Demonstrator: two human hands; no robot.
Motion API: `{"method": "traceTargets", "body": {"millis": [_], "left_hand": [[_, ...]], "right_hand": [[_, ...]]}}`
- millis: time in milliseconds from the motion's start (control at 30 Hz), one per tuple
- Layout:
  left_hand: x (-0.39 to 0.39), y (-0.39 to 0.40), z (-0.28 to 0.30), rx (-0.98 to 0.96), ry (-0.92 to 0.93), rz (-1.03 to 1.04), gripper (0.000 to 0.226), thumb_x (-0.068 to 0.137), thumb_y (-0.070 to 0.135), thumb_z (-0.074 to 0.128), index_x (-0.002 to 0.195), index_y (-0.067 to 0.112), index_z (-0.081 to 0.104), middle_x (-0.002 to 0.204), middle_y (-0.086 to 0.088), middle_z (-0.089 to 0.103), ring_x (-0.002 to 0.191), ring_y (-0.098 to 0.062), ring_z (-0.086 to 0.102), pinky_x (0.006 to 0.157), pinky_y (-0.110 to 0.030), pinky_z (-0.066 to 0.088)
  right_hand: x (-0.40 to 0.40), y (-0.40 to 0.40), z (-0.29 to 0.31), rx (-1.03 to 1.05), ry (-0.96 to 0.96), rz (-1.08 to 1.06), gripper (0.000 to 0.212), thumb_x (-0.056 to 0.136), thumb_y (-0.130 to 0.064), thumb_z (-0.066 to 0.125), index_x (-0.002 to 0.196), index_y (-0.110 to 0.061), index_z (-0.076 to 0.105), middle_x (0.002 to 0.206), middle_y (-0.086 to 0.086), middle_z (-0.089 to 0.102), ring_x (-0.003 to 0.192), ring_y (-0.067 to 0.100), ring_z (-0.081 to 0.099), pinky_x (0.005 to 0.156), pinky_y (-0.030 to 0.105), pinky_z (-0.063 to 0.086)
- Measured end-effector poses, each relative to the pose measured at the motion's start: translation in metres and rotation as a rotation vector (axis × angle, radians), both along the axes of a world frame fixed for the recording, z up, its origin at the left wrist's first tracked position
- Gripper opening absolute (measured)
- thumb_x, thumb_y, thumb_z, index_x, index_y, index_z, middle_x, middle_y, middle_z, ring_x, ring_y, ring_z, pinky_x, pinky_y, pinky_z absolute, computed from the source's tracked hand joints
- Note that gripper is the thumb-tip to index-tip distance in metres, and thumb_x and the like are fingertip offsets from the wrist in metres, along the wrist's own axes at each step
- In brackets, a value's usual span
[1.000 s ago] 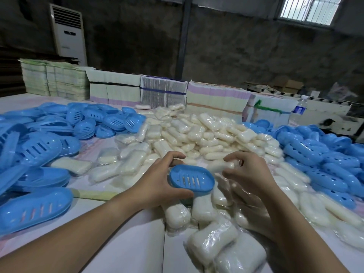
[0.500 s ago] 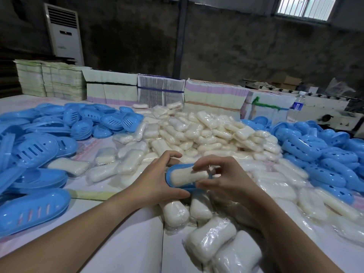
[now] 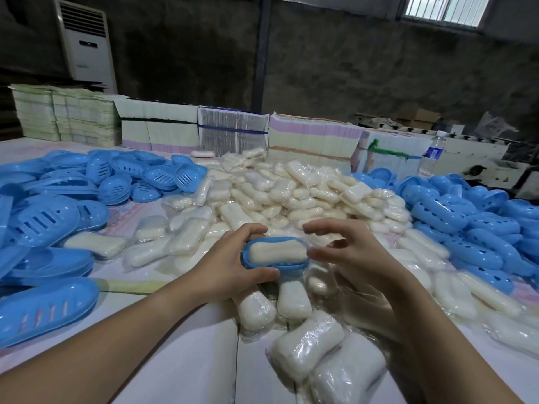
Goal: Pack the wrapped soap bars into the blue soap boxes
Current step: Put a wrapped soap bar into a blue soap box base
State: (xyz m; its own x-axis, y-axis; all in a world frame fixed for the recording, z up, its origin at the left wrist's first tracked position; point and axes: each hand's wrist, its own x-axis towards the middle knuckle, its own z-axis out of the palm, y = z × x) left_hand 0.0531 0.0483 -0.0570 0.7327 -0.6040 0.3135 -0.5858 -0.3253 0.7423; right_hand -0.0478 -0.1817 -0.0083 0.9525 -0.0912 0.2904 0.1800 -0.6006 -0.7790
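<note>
My left hand (image 3: 226, 266) grips a blue soap box half (image 3: 274, 265) just above the table, thumb in front and fingers behind it. A wrapped white soap bar (image 3: 277, 251) lies inside that half. My right hand (image 3: 354, 253) hovers just to the right of the box, fingers spread and holding nothing. A large heap of wrapped soap bars (image 3: 291, 193) fills the middle of the table. Blue box halves are piled at the left (image 3: 49, 217) and blue boxes at the right (image 3: 472, 217).
Stacks of flat printed cartons (image 3: 233, 132) line the table's far edge. A water bottle (image 3: 434, 153) stands at the back right, and a white air-conditioner unit (image 3: 84, 42) at the back left. Loose wrapped bars (image 3: 309, 342) lie near the front edge under my right arm.
A second ago the blue half in my left hand held nothing. My right hand brought a wrapped bar, laid it in the half, and has now let go and drawn back to the right.
</note>
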Motion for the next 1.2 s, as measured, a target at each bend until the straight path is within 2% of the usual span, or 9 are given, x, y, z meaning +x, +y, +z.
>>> {"method": "traceTargets", "body": {"millis": [167,233,400,500,600,733,900,1100,1200], "left_hand": [[-0.001,-0.001,-0.001,0.040,-0.024,-0.002,0.068,0.072,0.044,0.086,0.125,0.049,0.043,0.121,0.015,0.053,0.110,0.009,0.049,0.084,0.002,0.036],[-0.001,-0.001,-0.001,0.049,-0.034,-0.002,0.067,0.073,0.043,0.085,0.124,0.048,0.043,0.118,0.017,0.052,0.109,0.010,0.047,0.083,0.003,0.034],[-0.001,-0.001,0.000,0.059,-0.039,-0.001,0.068,0.073,0.043,0.086,0.127,0.046,0.044,0.114,0.022,0.050,0.112,-0.001,0.050,0.085,0.000,0.035],[-0.002,-0.001,0.000,0.073,-0.046,0.003,0.069,0.072,0.043,0.086,0.125,0.048,0.042,0.117,0.016,0.051,0.112,-0.002,0.050,0.085,0.000,0.034],[-0.002,-0.002,0.000,0.105,-0.060,0.007,0.071,0.070,0.047,0.085,0.125,0.051,0.041,0.118,0.014,0.048,0.109,0.000,0.049,0.083,-0.001,0.034],[-0.003,-0.001,0.001,0.095,-0.056,0.002,0.070,0.069,0.049,0.085,0.123,0.055,0.040,0.118,0.014,0.048,0.107,0.001,0.050,0.084,-0.006,0.037],[-0.004,-0.002,-0.002,0.063,-0.070,-0.021,0.064,0.071,0.045,0.085,0.113,0.060,0.039,0.116,0.015,0.047,0.112,-0.003,0.048,0.096,-0.020,0.043],[-0.005,-0.001,-0.002,0.088,-0.061,-0.014,0.068,0.072,0.042,0.084,0.122,0.054,0.039,0.116,0.011,0.046,0.111,-0.009,0.051,0.101,-0.031,0.046],[-0.003,-0.002,-0.003,0.106,-0.081,-0.024,0.067,0.074,0.040,0.084,0.120,0.055,0.037,0.113,0.013,0.046,0.109,-0.010,0.050,0.097,-0.033,0.047]], "right_hand": [[0.004,0.010,-0.011,0.075,0.080,-0.001,0.021,0.077,-0.011,0.080,0.091,-0.028,0.079,0.094,0.000,0.075,0.073,0.023,0.062,0.068,0.044,0.055],[0.007,0.012,-0.013,0.072,0.071,-0.011,0.020,0.079,-0.011,0.079,0.090,-0.027,0.079,0.092,-0.005,0.075,0.074,0.019,0.061,0.071,0.046,0.055],[0.009,0.013,-0.014,0.026,0.058,-0.001,0.020,0.080,-0.010,0.078,0.095,-0.024,0.079,0.093,-0.012,0.075,0.077,0.001,0.065,0.072,0.021,0.050],[0.007,0.011,-0.012,0.035,0.065,0.002,0.021,0.081,-0.010,0.077,0.098,-0.021,0.079,0.096,-0.010,0.075,0.083,0.003,0.067,0.075,0.022,0.053],[0.004,0.006,-0.008,0.077,0.092,0.008,0.020,0.082,-0.009,0.076,0.099,-0.019,0.078,0.102,-0.001,0.074,0.091,0.018,0.070,0.085,0.037,0.056],[0.004,0.007,-0.009,0.039,0.093,0.011,0.020,0.082,-0.009,0.076,0.099,-0.020,0.078,0.100,-0.002,0.073,0.079,0.030,0.067,0.075,0.044,0.056],[0.002,0.008,-0.006,0.007,0.058,-0.014,0.023,0.081,-0.013,0.077,0.102,-0.024,0.077,0.104,-0.008,0.072,0.093,0.008,0.066,0.082,0.031,0.055],[-0.002,-0.033,0.002,0.118,-0.184,-0.379,0.025,0.083,-0.017,0.072,0.104,-0.031,0.073,0.103,-0.018,0.068,0.097,-0.003,0.061,0.077,0.017,0.049],[-0.015,-0.093,0.006,-0.120,-0.147,-0.711,0.037,0.084,-0.020,0.066,0.120,-0.027,0.067,0.112,-0.012,0.065,0.111,0.013,0.058,0.089,0.033,0.050]]}}
